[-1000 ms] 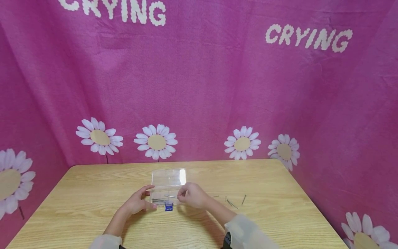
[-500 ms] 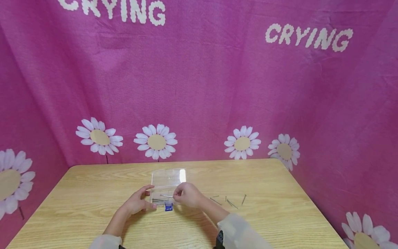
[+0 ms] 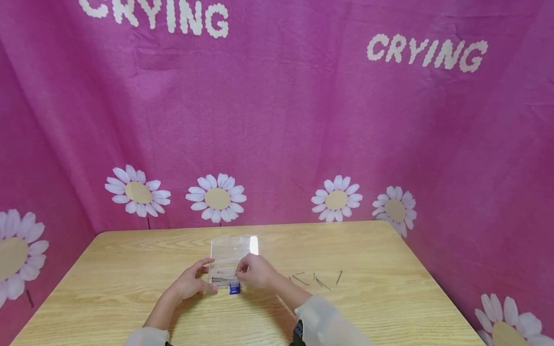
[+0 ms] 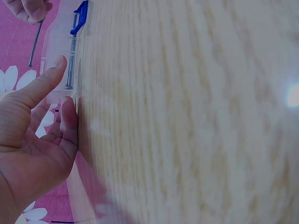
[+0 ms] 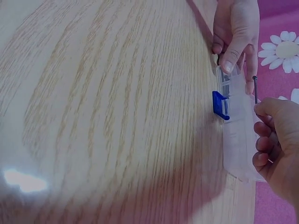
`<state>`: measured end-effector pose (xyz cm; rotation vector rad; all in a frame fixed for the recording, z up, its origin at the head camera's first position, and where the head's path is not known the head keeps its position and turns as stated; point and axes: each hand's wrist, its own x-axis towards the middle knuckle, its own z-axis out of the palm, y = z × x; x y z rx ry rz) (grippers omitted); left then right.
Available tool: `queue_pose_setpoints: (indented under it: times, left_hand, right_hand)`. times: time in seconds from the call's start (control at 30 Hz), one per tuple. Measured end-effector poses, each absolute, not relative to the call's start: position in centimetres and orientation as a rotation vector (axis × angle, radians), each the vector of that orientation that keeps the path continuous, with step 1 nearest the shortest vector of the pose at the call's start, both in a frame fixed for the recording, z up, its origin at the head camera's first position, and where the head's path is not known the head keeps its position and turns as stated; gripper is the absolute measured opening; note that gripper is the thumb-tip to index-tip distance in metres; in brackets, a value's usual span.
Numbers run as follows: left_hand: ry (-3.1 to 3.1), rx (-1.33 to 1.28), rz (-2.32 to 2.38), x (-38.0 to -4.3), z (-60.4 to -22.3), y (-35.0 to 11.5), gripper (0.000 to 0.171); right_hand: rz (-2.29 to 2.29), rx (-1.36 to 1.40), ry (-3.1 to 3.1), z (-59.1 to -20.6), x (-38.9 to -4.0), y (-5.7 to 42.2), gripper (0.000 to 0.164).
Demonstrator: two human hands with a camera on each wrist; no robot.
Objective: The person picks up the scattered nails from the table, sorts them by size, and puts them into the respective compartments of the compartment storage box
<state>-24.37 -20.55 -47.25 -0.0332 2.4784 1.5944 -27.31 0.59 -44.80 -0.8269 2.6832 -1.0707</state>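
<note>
A long nail point(image 5: 255, 91) hangs over the opened clear box point(image 3: 225, 247), pinched at one end in the right hand's point(image 3: 257, 272) tight grip. The left hand's point(image 3: 189, 282) grip is loosely spread at the box's left end. Around them stretches a wood-grain worktop point(image 3: 372, 307), loose nails point(image 3: 299, 279) scattered to the right; behind hangs a magenta curtain point(image 3: 277, 120) printed with daisies point(image 3: 218, 198).
</note>
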Motion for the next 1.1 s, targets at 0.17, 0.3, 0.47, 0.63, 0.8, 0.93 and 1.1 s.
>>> queue_pose_setpoints:
  times: [0.17, 0.3, 0.47, 0.63, 0.8, 0.93, 1.1]
  left_hand:
    - [2.482, -0.023, 1.592, -24.4, -47.3, -20.6, 0.079]
    - [2.48, -0.02, 1.591, -24.4, -47.3, -20.6, 0.079]
    - [2.485, -0.024, 1.587, -24.4, -47.3, -20.6, 0.078]
    - [2.479, -0.027, 1.599, -24.3, -47.3, -20.6, 0.079]
    - [2.469, -0.035, 1.614, -24.2, -47.2, -20.6, 0.078]
    - [2.466, -0.04, 1.61, -24.1, -47.2, -20.6, 0.078]
    - [2.467, -0.031, 1.603, -24.2, -47.2, -20.6, 0.078]
  right_hand:
    - [-1.076, -0.808, 2.693, -45.0, -27.3, 0.2, 0.006]
    - [-1.06, -0.795, 2.708, -45.2, -27.3, -0.2, 0.006]
    - [-1.05, -0.807, 2.72, -45.2, -27.3, -0.4, 0.007]
    - [-1.042, -0.81, 2.729, -45.4, -27.4, -0.6, 0.007]
    - [-1.041, -0.87, 2.744, -45.4, -27.4, -0.6, 0.01]
    - [-1.021, -0.883, 2.762, -45.5, -27.5, -0.8, 0.011]
    - [-0.989, -0.819, 2.772, -45.4, -27.4, -1.2, 0.008]
